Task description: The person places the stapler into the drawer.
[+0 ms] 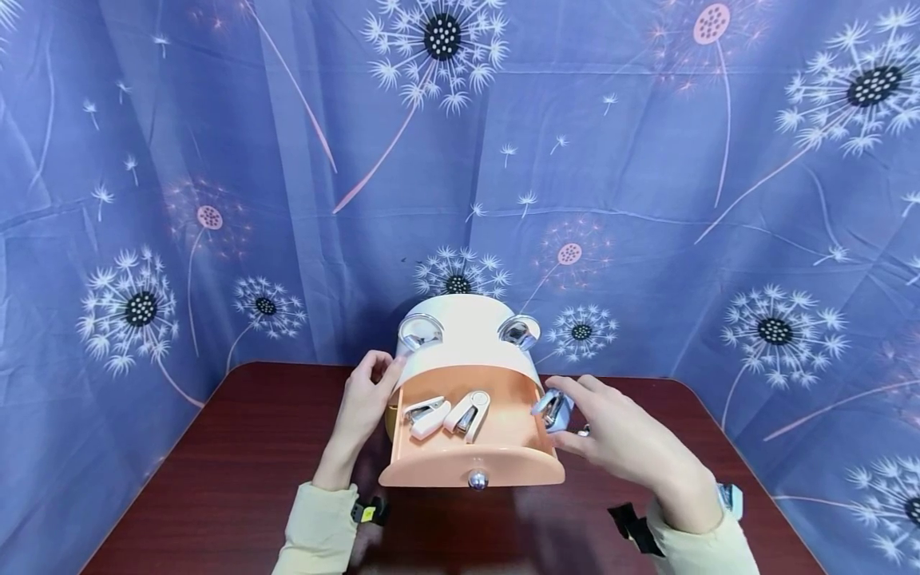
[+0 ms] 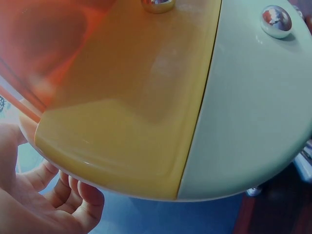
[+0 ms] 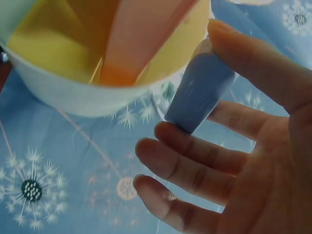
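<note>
In the head view a white rounded drawer box [image 1: 460, 331] stands with its peach top drawer [image 1: 431, 469] pulled out. Two small staplers lie in that drawer: a white stapler [image 1: 429, 421] on the left and a pale stapler [image 1: 474, 406] beside it. My right hand [image 1: 632, 435] pinches a small blue stapler [image 1: 562, 411] between thumb and fingers, right at the drawer's right wall. The right wrist view shows the blue stapler's smooth back. My left hand [image 1: 362, 403] rests against the box's left side, fingers loosely bent.
Below the peach drawer, the left wrist view shows a yellow drawer front [image 2: 126, 141] and a mint drawer front [image 2: 248, 112], both closed. Two round, shiny ear-like pieces, including the left one [image 1: 420, 330], top the box. The dark red table [image 1: 237, 479] meets a blue dandelion curtain [image 1: 323, 263].
</note>
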`<action>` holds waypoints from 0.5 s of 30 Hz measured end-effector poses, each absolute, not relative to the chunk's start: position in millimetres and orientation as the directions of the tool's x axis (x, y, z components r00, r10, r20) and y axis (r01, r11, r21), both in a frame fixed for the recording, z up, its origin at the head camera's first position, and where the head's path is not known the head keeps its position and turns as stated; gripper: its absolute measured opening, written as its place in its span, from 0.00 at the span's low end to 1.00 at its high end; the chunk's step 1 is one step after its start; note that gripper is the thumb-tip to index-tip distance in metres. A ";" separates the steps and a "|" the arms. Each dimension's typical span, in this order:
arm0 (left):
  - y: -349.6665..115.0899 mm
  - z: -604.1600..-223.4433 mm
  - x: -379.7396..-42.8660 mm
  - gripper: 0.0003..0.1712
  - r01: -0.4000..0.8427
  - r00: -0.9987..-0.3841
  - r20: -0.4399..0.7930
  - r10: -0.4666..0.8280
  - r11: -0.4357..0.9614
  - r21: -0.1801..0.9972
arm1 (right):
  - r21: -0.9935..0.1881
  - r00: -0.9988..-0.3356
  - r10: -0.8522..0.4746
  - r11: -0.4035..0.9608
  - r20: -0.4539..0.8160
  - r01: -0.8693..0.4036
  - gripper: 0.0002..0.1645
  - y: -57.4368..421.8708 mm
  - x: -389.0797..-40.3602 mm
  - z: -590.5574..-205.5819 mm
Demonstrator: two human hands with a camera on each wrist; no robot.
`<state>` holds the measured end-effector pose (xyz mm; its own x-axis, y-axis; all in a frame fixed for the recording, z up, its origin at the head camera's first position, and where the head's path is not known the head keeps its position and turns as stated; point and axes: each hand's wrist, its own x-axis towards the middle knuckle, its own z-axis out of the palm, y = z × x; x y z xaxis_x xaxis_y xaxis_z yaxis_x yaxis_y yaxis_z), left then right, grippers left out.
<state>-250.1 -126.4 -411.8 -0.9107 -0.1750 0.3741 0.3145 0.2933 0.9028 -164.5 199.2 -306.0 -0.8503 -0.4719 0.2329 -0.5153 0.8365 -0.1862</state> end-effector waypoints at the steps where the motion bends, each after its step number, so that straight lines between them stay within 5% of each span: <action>1: -126.2 -411.6 -250.1 0.15 0.315 -0.911 0.374 -0.175 0.291 0.903 | -0.174 -0.842 -0.485 0.831 0.237 -0.528 0.37 196.3 -165.0 -305.8; 15: -125.6 -411.6 -249.6 0.15 0.324 -0.910 0.377 -0.172 0.272 0.906 | -0.191 -0.754 -0.638 0.730 0.154 -0.657 0.29 167.1 -182.0 -305.0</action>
<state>-249.6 -125.6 -411.6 -0.9100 -0.1720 0.3773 0.3241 0.2724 0.9060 -182.0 167.1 -305.0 -0.7541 -0.6385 0.1536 -0.6566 0.7296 -0.1910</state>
